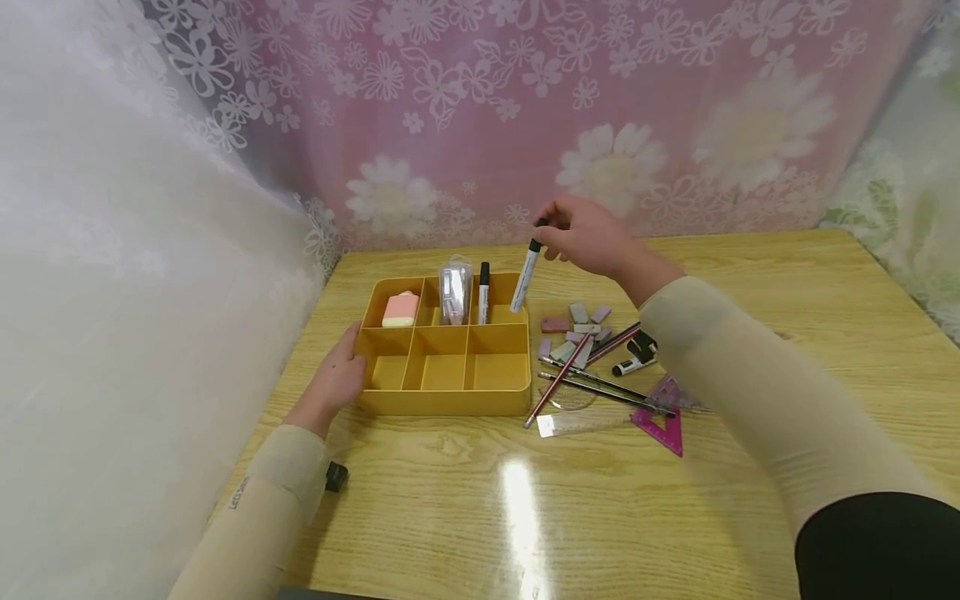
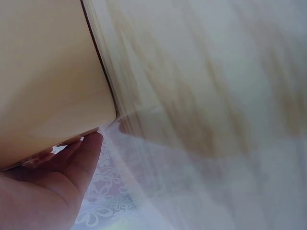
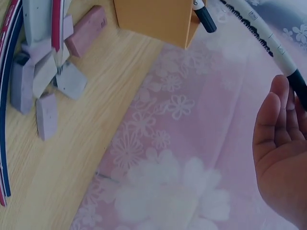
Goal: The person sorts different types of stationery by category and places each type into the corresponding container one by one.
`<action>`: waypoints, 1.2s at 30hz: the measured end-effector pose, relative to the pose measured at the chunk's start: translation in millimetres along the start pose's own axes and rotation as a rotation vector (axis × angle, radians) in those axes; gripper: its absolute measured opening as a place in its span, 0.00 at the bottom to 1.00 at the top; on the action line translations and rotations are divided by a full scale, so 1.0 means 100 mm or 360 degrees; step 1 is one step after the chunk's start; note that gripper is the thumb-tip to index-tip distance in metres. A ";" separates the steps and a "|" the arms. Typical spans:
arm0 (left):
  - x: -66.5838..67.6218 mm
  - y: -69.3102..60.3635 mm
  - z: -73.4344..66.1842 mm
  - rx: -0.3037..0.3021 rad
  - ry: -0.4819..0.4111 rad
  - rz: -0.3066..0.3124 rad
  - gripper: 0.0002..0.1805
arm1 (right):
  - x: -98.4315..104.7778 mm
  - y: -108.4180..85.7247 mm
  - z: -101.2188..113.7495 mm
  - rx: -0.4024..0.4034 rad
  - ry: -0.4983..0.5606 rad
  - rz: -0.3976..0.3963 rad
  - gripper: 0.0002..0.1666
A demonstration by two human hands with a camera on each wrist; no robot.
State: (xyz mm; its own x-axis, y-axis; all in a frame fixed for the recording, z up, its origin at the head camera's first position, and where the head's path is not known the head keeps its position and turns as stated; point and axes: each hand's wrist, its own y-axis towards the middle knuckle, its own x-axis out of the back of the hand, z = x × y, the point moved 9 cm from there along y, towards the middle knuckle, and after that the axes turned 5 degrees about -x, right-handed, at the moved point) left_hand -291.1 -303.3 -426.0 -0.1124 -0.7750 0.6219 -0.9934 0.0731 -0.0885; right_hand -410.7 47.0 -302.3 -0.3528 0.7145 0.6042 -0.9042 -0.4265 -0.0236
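Observation:
A whiteboard marker [image 1: 525,279] with a black cap hangs tilted from my right hand [image 1: 585,237], which pinches it by the capped end. Its lower end is over the back right compartment of a yellow divided organizer [image 1: 442,403]. Another black-capped marker [image 1: 483,293] stands upright in the back row, beside a clear plastic case [image 1: 454,292]. The back left compartment holds a pink-and-cream rounded object [image 1: 401,309]. My left hand [image 1: 335,379] rests against the organizer's left side, its fingers [image 2: 88,158] extended along the wall in the left wrist view.
Right of the organizer lie several erasers [image 1: 577,313], several pencils [image 1: 558,379], a clear ruler [image 1: 581,422], a pink set square [image 1: 663,429] and a short black-and-white marker [image 1: 630,367]. A small black object [image 1: 337,477] sits by the left forearm. A floral curtain [image 1: 480,125] hangs behind the table.

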 end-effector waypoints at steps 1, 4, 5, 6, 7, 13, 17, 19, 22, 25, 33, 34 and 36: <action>0.00 0.00 0.00 -0.0002 0.0005 -0.0001 0.35 | -0.03 0.03 -0.01 -0.0013 -0.0002 -0.0003 0.22; 0.00 0.00 0.00 -0.0005 0.0014 -0.0001 0.35 | -0.14 0.11 -0.04 -0.0048 -0.0021 0.0002 0.20; 0.00 0.00 0.00 -0.0005 0.0016 0.0001 0.35 | -0.17 0.14 -0.05 -0.0050 -0.0038 0.0003 0.19; 0.00 0.00 0.00 -0.0004 0.0019 0.0001 0.35 | -0.21 0.16 -0.06 -0.0055 -0.0050 0.0011 0.18; 0.00 0.00 0.00 -0.0002 0.0023 -0.0001 0.35 | -0.26 0.19 -0.07 -0.0059 -0.0066 0.0021 0.17; 0.00 0.00 0.01 0.0013 0.0020 0.0001 0.35 | -0.50 0.29 -0.10 -0.0068 -0.0113 0.0101 0.14; 0.00 0.00 0.01 0.0012 0.0028 -0.0003 0.35 | -0.61 0.34 -0.10 -0.0046 -0.0176 0.0105 0.12; 0.01 0.00 0.01 0.0007 0.0038 -0.0005 0.35 | -0.66 0.36 -0.10 -0.0042 -0.0191 0.0108 0.12; 0.01 0.01 0.00 0.0004 0.0035 -0.0005 0.35 | -0.72 0.40 -0.09 -0.0050 -0.0227 0.0112 0.13; 0.01 0.01 0.01 0.0004 0.0022 -0.0007 0.35 | -0.76 0.41 -0.07 -0.0066 -0.0299 0.0110 0.13; 0.00 0.00 0.01 0.0001 0.0004 -0.0004 0.35 | -0.83 0.46 -0.12 -0.0157 -0.0436 0.0134 0.16; 0.01 0.00 0.01 0.0003 0.0002 -0.0004 0.35 | -0.83 0.46 -0.12 -0.0167 -0.0429 0.0135 0.18; 0.01 0.00 0.01 0.0007 0.0012 -0.0007 0.35 | -0.83 0.46 -0.12 -0.0178 -0.0431 0.0138 0.22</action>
State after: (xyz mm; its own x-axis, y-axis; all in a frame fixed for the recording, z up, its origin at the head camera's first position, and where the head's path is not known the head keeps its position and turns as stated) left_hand -291.2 -305.2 -426.2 -0.1082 -0.7706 0.6281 -0.9938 0.0668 -0.0893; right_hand -426.4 -25.3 -363.5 -0.3662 0.4980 0.7861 -0.8997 -0.4050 -0.1626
